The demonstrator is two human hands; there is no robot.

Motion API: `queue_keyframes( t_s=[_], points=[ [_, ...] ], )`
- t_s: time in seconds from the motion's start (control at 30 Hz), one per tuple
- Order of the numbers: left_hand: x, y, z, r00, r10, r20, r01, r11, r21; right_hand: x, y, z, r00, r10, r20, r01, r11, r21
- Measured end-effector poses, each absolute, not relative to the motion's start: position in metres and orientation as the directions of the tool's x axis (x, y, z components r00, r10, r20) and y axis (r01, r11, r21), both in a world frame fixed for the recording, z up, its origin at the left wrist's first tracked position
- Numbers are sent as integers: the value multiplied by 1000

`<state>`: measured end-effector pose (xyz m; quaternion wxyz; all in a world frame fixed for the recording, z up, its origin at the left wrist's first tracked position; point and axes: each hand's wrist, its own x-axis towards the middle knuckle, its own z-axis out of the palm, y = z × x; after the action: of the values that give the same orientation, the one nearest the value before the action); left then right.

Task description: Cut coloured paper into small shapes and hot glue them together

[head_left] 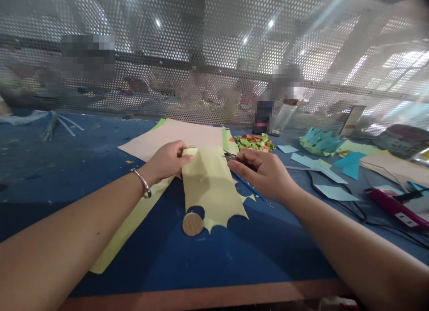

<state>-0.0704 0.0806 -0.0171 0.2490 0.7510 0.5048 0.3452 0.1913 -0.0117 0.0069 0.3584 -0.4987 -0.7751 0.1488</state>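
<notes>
My left hand (170, 159), with a silver bangle at its wrist, pinches the top left corner of a pale yellow sheet of paper (211, 177). The sheet's lower end has a scalloped edge with pointed tips. At the sheet's upper right edge my right hand (263, 170) is closed around what look like scissors (229, 156); a thin metal tip shows and the fingers hide most of the rest. A round, wood-coloured disc (193, 224) lies at the sheet's lower left scallop. Beneath the left forearm runs another yellow paper strip (134, 228).
A large pale pink sheet (187, 134) lies behind my hands, beside a heap of green and orange scraps (256, 142). To the right are a spiky blue-green paper piece (320, 141), blue paper pieces (337, 193) and a magenta device (397, 208) with black cable. Perforated metal screen (201, 47) stands behind.
</notes>
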Motion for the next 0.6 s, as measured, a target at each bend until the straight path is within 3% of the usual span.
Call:
queue_keyframes(
  t_s=[0.13,0.2,0.37,0.6],
  points=[
    [-75,93,-18,-19,881,472,484,-405,776,193,-10,6,-238,881,409,656,457,-601],
    [-75,99,-20,-142,862,487,375,-408,832,193,-9,5,-244,885,397,652,453,-608],
    [-65,100,-21,-263,927,267,-84,-297,951,193,-9,5,-250,883,398,659,456,-598],
    [-56,96,-14,-243,966,85,-334,-165,928,194,-8,6,-238,886,397,671,446,-593]
  ],
)
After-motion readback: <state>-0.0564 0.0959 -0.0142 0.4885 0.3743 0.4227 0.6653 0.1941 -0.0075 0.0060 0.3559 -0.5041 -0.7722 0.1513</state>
